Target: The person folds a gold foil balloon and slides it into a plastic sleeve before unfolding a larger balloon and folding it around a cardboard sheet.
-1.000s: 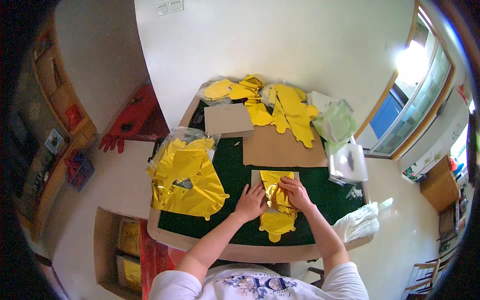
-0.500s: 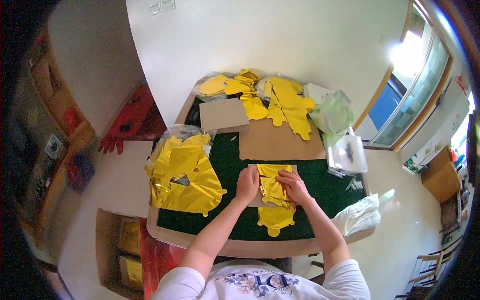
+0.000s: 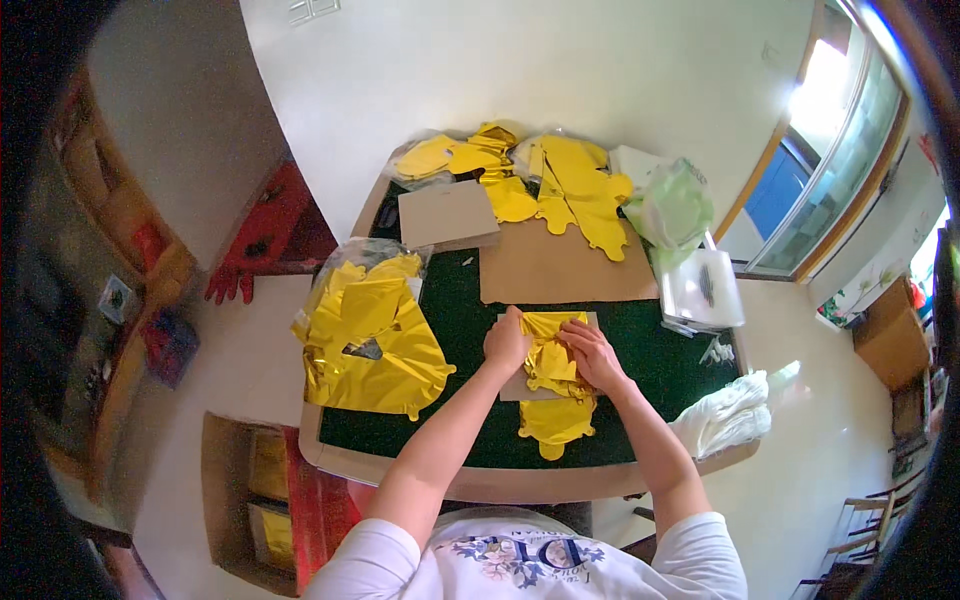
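A gold foil balloon [image 3: 558, 420] lies in front of me, flat and uninflated. Its upper part is folded and creased over a small grey-brown card [image 3: 512, 388], while its lobed lower end hangs past the card's near edge. At the upper left corner of the foil, my left hand [image 3: 507, 343] is closed, pinching the edge. My right hand [image 3: 594, 357] rests on the foil's right side with its fingers stretched out flat. Left of my hands lies a pile of gold foil balloons [image 3: 380, 350], partly in a clear plastic bag.
The table [image 3: 460, 445] has a dark green top. Towards the wall lie more foil balloons [image 3: 580, 190], a stack of cards [image 3: 448, 215] and a brown cardboard sheet [image 3: 560, 275]. On the right are a green plastic bag [image 3: 670, 212], clear sleeves [image 3: 702, 290] and a white bag [image 3: 725, 410].
My left hand has moved slightly away from me, pulling the foil's upper left corner outward. The foil on the card looks more crumpled. The whole view has shifted a little.
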`<state>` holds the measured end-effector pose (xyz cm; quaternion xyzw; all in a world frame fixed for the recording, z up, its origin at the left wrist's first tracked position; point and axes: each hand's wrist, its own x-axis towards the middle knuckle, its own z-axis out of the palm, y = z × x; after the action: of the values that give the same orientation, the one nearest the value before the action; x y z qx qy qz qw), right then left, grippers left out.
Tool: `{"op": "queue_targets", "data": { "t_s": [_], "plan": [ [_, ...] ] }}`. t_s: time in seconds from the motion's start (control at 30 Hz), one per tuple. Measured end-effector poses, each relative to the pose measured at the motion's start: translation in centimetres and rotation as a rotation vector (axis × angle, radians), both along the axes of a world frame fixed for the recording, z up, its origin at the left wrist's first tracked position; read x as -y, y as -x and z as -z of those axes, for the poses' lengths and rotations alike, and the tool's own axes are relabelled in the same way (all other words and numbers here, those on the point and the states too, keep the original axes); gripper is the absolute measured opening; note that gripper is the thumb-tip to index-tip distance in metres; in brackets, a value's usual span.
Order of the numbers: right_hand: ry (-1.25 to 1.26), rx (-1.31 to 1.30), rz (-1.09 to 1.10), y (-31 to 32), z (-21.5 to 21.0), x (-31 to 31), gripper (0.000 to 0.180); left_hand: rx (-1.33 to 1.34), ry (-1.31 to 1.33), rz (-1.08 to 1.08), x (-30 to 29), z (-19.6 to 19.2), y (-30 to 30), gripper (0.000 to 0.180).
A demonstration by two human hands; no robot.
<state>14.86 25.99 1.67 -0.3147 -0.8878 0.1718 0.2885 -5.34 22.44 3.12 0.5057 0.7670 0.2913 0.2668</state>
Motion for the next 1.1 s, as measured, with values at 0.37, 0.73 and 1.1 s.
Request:
{"op": "queue_targets", "data": {
  "t_s": [0.37,0.73,1.1],
  "plan": [
    [0.044,-0.285,0.474,-0.5,1.0,-0.6,0.011,-0.453,-0.509,0.457,2.6,3.9,0.0,0.035],
    [0.588,0.025,0.659,-1.6,0.6,-1.4,0.024,-0.43,-0.533,0.442,2.6,4.1,-0.2,0.034],
    [0.901,-0.105,0.613,-1.1,0.1,-2.7,0.026,-0.441,-0.519,0.427,2.2,4.8,0.0,0.036]
  ]
}}
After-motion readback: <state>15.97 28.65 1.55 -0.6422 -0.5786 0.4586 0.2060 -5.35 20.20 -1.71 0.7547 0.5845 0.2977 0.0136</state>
